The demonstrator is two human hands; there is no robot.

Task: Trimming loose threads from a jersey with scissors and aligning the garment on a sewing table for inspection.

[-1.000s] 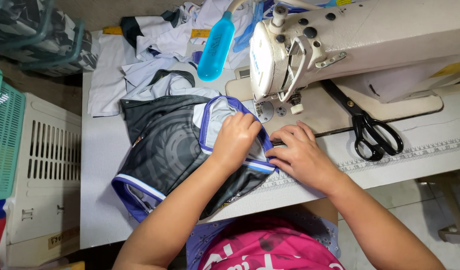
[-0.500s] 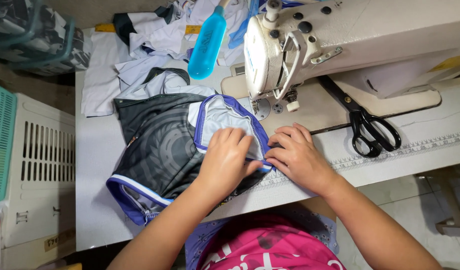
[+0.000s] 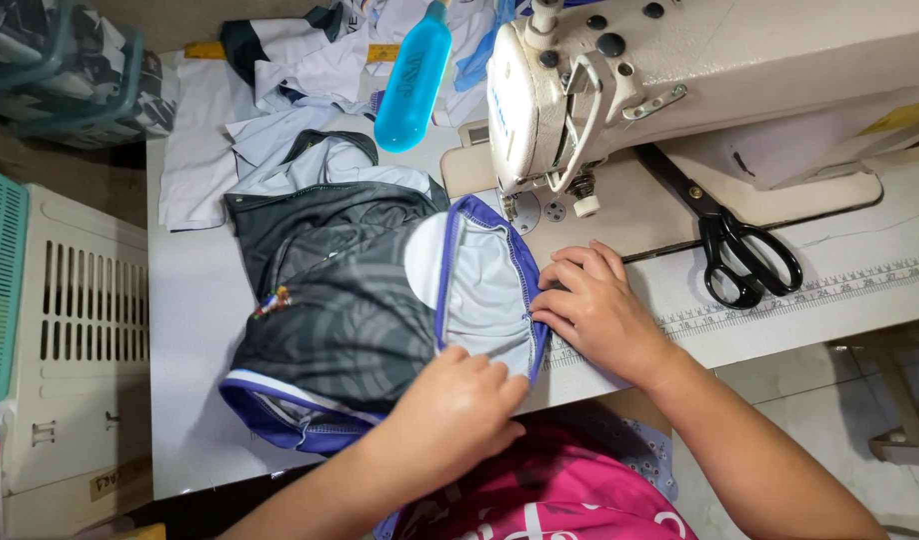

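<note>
A dark grey patterned garment [image 3: 340, 310] with blue trim and a white lining lies on the white sewing table [image 3: 190, 330], its open edge toward the sewing machine [image 3: 680, 80]. My left hand [image 3: 455, 405] grips the garment's near edge by the blue trim at the table's front. My right hand [image 3: 595, 305] rests flat with its fingers on the blue trimmed edge, just below the machine's needle area [image 3: 580, 190].
Black scissors [image 3: 740, 250] lie on the machine bed to the right. A blue bottle [image 3: 412, 80] lies behind the garment among several cut fabric pieces [image 3: 280, 90]. A white slotted crate [image 3: 80, 330] and a green basket [image 3: 0, 280] stand at the left.
My left hand has slid back from the middle of the blue edge to the garment's near edge at the table front. The right hand stays by the trim. The view has shifted.
</note>
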